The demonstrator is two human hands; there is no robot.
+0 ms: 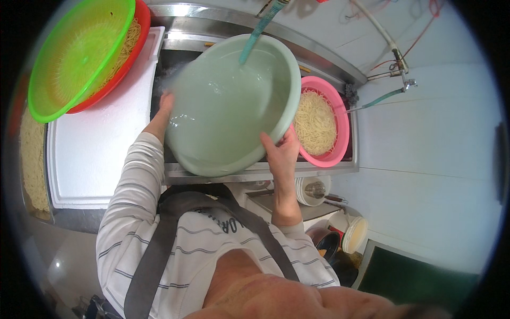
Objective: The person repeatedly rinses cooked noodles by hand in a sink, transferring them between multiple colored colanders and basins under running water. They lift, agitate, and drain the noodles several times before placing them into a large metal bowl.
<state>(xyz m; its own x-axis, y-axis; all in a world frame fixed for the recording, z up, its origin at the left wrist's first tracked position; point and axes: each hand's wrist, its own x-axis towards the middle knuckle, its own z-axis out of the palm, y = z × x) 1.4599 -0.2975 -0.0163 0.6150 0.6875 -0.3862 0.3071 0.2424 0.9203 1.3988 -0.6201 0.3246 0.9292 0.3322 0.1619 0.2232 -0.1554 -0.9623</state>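
Observation:
Both hands grip a large pale green plastic basin with water in it (pixel 223 103), which is tilted over a steel sink. My left hand (pixel 166 103) is at its left rim, the fingers partly hidden behind the basin. Water spills over that left side into the sink. With the thumb on top, my right hand (pixel 281 148) holds the lower right rim. A teal hose (pixel 259 30) hangs over the basin's far side, its end inside. Right of the basin, a pink basin (pixel 343 143) of pale noodles (pixel 314 123) stands in the sink.
A green plastic colander (pixel 79 60) lies over a red one (pixel 142 24) holding noodles, on a white foam lid (pixel 99 159). Noodles (pixel 34 167) fill a container far left. A tap (pixel 408 83) with a hose is on the right wall. Below stand white buckets (pixel 354 235) and a pot (pixel 324 239).

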